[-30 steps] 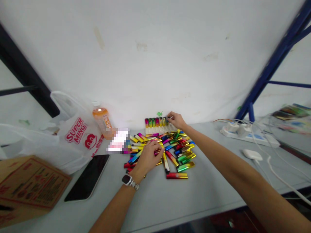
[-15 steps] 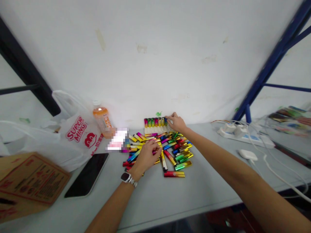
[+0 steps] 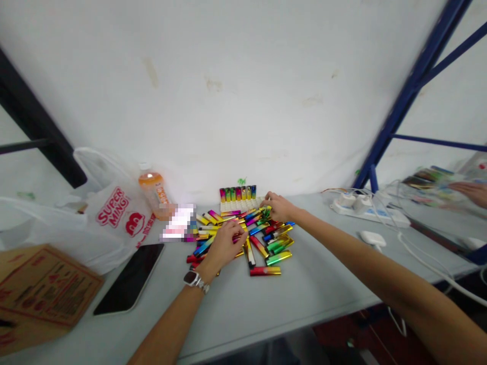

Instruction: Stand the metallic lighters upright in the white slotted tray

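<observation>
Many shiny multicoloured lighters (image 3: 265,271) lie in a loose pile on the grey table (image 3: 304,299). Behind them a pale tray with holes (image 3: 238,206) holds a row of several upright lighters (image 3: 238,193) along its back, from the left end. My left hand (image 3: 228,241), with a watch on its wrist, rests over the left part of the pile, fingers curled; what it holds, if anything, is hidden. My right hand (image 3: 279,207) is at the tray's right end, above the pile, fingers bent down; its fingertips are too small to read.
At left are a cardboard box (image 3: 49,294), a plastic bag (image 3: 114,218), an orange drink bottle (image 3: 152,190) and a black phone (image 3: 131,279). To the right sit a power strip (image 3: 384,215), a white charger (image 3: 372,238) and cables. Another person's hand (image 3: 472,191) shows far right.
My right hand has moved down and back from the row of upright lighters toward the pile. The view has shifted slightly. Another person's hand has appeared at the right edge.
</observation>
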